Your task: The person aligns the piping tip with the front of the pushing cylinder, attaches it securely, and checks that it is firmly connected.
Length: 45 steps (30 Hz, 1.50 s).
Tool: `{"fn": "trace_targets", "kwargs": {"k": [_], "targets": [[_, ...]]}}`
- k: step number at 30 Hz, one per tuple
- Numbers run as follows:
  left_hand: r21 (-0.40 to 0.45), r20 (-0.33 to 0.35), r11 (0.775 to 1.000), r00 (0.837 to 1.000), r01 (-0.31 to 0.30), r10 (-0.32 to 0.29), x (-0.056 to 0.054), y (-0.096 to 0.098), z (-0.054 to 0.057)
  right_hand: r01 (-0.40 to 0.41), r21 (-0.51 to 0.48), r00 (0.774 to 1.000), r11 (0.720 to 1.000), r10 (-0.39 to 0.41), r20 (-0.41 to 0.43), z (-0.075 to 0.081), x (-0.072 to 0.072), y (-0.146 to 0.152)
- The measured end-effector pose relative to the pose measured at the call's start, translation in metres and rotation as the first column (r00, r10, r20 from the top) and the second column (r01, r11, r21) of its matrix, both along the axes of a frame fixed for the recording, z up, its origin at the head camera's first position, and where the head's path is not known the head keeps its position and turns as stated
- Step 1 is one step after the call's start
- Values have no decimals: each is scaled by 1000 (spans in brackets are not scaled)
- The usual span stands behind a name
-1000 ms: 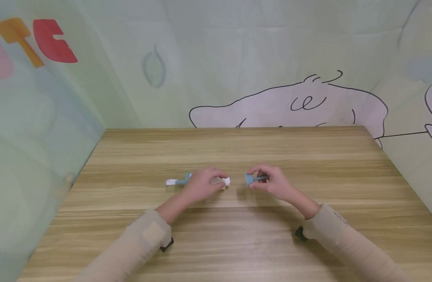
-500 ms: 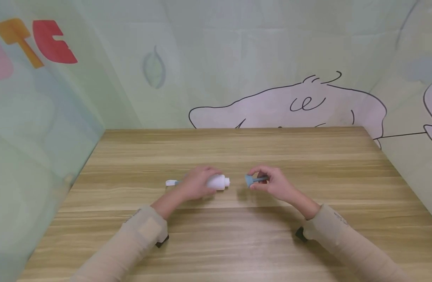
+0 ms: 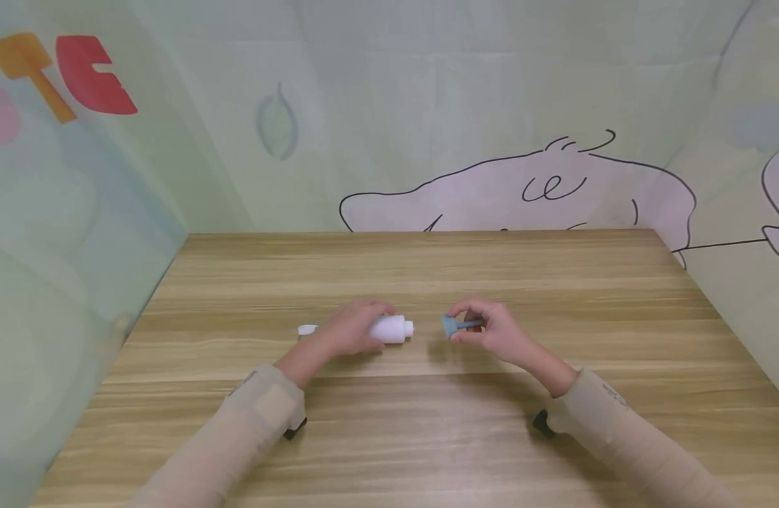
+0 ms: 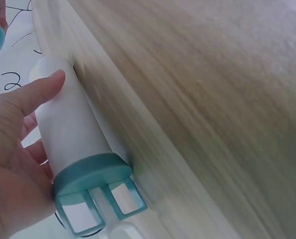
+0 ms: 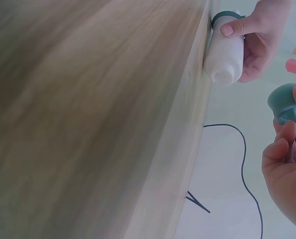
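A white bottle (image 3: 388, 329) lies on its side on the wooden table, its narrow neck facing right. My left hand (image 3: 351, 328) grips it around the body, thumb on one side and fingers on the other. In the left wrist view a teal collar (image 4: 90, 172) with two square openings rings the bottle's rear end. Across a short gap from the neck, my right hand (image 3: 500, 333) pinches a teal cap (image 3: 449, 326) that has a thin stem, shown more closely as the round cap (image 5: 282, 97) in the right wrist view. The cap is held above the table, apart from the bottle.
A white loop-like end piece (image 3: 308, 329) pokes out to the left beyond my left hand. The wooden table (image 3: 427, 268) reaches back to a printed cloth backdrop (image 3: 377, 113), which also stands along the left and right sides.
My left hand has slid leftward from near the neck to farther back on the bottle, so more of the white body shows. My right hand and the cap have hardly moved.
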<state>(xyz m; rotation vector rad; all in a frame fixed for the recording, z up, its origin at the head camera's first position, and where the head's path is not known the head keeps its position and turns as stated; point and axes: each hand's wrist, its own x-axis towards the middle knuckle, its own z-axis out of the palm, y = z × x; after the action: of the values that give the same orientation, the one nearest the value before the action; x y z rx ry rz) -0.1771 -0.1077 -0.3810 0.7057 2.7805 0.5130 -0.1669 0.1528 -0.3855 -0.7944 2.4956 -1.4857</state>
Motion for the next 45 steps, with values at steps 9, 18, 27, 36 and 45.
{"fn": "trace_targets", "kwargs": {"k": [9,18,27,36,45], "targets": [[-15,-5,1000,1000,10,-10,-2,-1,-2,-1,-2,1000,1000,1,5,-2,0,-1],[-9,-68,999,996,53,-54,0,0,-2,2,-2,1000,1000,-2,28,-7,-1,0],[3,-105,994,988,110,-109,8,9,10,16,-18,1000,1000,-16,22,-11,-3,-2],[46,-127,989,983,143,-136,11,16,16,7,1,1000,1000,-7,12,-11,-7,-6],[89,-104,988,987,129,-119,11,20,19,-9,-16,1000,1000,9,10,-9,-12,-12]]}}
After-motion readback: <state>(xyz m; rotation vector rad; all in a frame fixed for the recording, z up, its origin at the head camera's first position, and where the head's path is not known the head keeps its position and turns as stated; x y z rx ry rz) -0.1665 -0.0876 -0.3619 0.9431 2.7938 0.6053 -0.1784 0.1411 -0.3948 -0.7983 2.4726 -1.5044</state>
